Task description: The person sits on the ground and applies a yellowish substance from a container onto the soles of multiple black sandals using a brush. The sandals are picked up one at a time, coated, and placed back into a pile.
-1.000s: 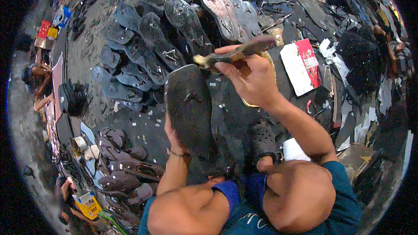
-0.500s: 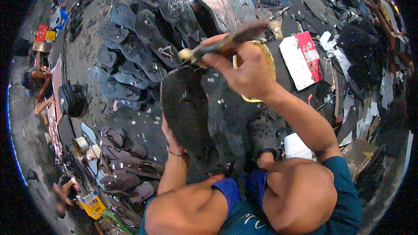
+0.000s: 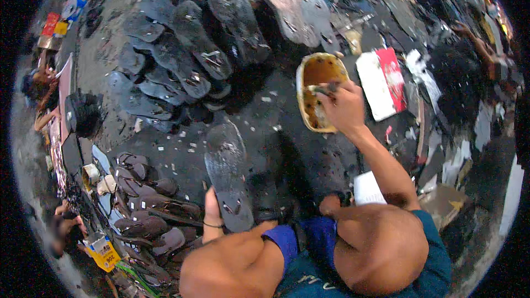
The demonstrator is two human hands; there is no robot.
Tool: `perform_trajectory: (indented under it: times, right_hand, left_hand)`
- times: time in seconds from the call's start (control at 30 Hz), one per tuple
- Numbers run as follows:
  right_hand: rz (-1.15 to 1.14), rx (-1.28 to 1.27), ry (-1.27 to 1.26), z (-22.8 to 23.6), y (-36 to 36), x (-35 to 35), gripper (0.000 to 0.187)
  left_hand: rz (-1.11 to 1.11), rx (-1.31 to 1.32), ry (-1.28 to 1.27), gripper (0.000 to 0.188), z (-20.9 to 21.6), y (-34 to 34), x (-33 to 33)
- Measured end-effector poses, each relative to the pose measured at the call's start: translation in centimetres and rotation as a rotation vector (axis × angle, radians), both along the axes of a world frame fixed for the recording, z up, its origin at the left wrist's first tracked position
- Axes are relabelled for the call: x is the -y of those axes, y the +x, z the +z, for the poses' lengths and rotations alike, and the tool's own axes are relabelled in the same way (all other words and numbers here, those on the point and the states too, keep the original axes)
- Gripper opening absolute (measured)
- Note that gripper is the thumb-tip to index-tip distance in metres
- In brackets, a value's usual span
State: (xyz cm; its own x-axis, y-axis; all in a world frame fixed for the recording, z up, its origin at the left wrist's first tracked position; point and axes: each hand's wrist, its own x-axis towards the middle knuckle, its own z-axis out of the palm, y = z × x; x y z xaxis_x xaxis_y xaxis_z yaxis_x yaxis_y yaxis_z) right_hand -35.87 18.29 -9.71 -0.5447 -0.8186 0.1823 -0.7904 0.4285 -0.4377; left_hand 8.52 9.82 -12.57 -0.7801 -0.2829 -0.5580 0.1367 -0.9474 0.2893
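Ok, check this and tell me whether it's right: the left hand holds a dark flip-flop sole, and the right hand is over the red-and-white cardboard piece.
Not quite: the head view shows the right hand over the yellow-rimmed tub, not the red-and-white cardboard piece. The left hand does hold a dark flip-flop sole.
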Motion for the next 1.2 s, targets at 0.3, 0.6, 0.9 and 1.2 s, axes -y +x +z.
perform_trajectory:
  times: [0.3, 0.6, 0.9, 1.2]
  right_hand:
    - [0.072, 0.42, 0.981, 10.7, 0.5, -5.7, 0.026]
    - [0.664, 0.812, -0.371, 9.9, 9.5, 5.2, 0.026]
    - [0.893, 0.422, -0.504, 11.5, 11.0, 2.4, 0.041]
    - [0.931, 0.616, -0.508, 11.1, 12.4, 1.6, 0.049]
  left_hand:
    - [0.268, 0.255, -0.064, 0.055, 2.3, -2.3, -0.3]
    - [0.13, -0.5, -0.189, 0.049, 2.9, -15.7, 8.1]
    - [0.352, -0.229, -0.109, 0.072, 5.7, -13.9, 9.5]
    - [0.559, 0.131, -0.3, 0.047, 8.0, -16.4, 7.2]
